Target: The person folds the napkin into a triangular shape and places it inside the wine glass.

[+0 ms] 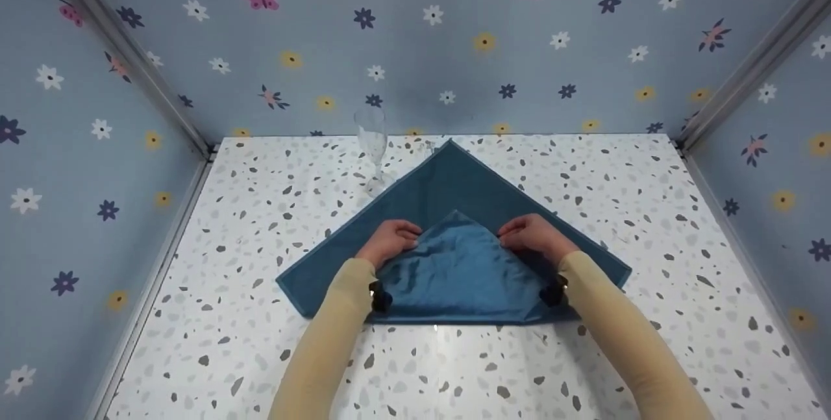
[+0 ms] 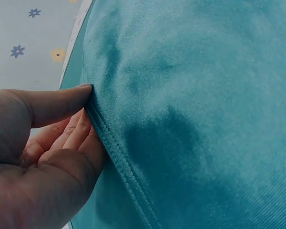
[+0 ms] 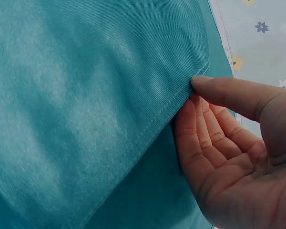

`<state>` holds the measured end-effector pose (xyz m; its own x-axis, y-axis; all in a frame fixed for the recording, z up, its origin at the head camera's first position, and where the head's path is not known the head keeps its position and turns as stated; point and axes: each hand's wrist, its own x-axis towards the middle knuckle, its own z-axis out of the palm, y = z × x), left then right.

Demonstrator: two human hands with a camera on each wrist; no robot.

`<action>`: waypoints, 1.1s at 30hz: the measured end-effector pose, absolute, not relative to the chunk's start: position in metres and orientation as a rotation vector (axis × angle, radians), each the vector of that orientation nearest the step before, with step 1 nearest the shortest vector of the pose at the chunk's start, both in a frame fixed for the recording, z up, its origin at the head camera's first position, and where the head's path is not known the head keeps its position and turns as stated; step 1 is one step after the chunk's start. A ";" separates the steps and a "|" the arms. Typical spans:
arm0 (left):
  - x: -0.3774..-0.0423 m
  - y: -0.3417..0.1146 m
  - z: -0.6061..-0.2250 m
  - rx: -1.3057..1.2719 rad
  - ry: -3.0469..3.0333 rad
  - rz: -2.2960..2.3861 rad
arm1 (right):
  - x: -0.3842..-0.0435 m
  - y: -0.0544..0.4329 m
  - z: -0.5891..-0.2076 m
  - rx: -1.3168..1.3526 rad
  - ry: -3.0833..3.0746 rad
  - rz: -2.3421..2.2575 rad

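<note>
A blue cloth napkin (image 1: 454, 284) lies on the table with its lower part folded up, so a smaller, wrinkled triangle sits over a larger one. The large triangle's tip points to the back wall. My left hand (image 1: 391, 240) pinches the folded flap's left slanting edge. On the opposite slanting edge, my right hand (image 1: 535, 236) pinches the hem. In the left wrist view the thumb (image 2: 62, 102) is on top of the stitched hem and the fingers are beneath it. The right wrist view shows the same grip, with the thumb (image 3: 224, 90) above the cloth.
A clear stemmed glass (image 1: 373, 144) stands behind the napkin's left slope, close to its edge. The speckled white table (image 1: 227, 232) is bounded by patterned panels (image 1: 428, 50) at the back and both sides. A small clear object near the napkin's tip is too faint to tell.
</note>
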<state>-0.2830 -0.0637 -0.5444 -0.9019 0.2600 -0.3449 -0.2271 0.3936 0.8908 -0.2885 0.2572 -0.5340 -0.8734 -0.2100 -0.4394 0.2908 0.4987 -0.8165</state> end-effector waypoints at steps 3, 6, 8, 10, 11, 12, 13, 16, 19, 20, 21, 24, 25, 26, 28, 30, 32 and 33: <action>-0.280 -0.064 -0.546 0.046 2.212 1.525 | -0.284 0.260 -0.534 0.059 2.243 -1.375; -0.277 -0.065 -0.547 0.065 2.198 1.527 | -0.279 0.263 -0.534 0.038 2.244 -1.374; -0.274 -0.064 -0.546 0.072 2.189 1.527 | -0.276 0.265 -0.533 0.033 2.238 -1.378; -0.272 -0.064 -0.547 0.076 2.183 1.526 | -0.273 0.266 -0.533 0.033 2.226 -1.382; -0.271 -0.064 -0.547 0.075 2.184 1.525 | -0.272 0.267 -0.534 0.036 2.217 -1.386; -0.270 -0.063 -0.548 0.076 2.186 1.521 | -0.270 0.267 -0.534 0.047 2.208 -1.393; -0.269 -0.063 -0.548 0.078 2.187 1.519 | -0.269 0.268 -0.534 0.053 2.201 -1.397; -0.265 -0.062 -0.549 0.094 2.181 1.512 | -0.265 0.270 -0.536 0.060 2.180 -1.408; -0.262 -0.062 -0.548 0.117 2.175 1.505 | -0.262 0.271 -0.537 0.068 2.165 -1.424; -0.261 -0.063 -0.548 0.117 2.169 1.507 | -0.261 0.271 -0.538 0.068 2.162 -1.428; -0.260 -0.063 -0.548 0.119 2.166 1.510 | -0.260 0.271 -0.538 0.060 2.159 -1.430; -0.258 -0.065 -0.548 0.106 2.161 1.534 | -0.258 0.269 -0.537 0.056 2.161 -1.430; -0.258 -0.065 -0.548 0.100 2.158 1.542 | -0.258 0.268 -0.537 0.060 2.156 -1.431; -0.257 -0.066 -0.549 0.095 2.156 1.550 | -0.258 0.268 -0.536 0.059 2.154 -1.429; -0.256 -0.067 -0.548 0.090 2.159 1.558 | -0.259 0.266 -0.535 0.073 2.142 -1.437; -0.255 -0.068 -0.547 0.084 2.166 1.559 | -0.259 0.263 -0.534 0.082 2.128 -1.452; -0.254 -0.070 -0.546 0.074 2.174 1.549 | -0.260 0.261 -0.534 0.085 2.117 -1.469; -0.253 -0.071 -0.545 0.067 2.179 1.540 | -0.260 0.259 -0.535 0.079 2.112 -1.478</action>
<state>-0.2534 -0.0712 -0.5449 -0.8895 0.3010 -0.3439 -0.2237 0.3694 0.9019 -0.2603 0.2590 -0.5348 -0.8444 -0.2593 -0.4688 0.3516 0.3920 -0.8501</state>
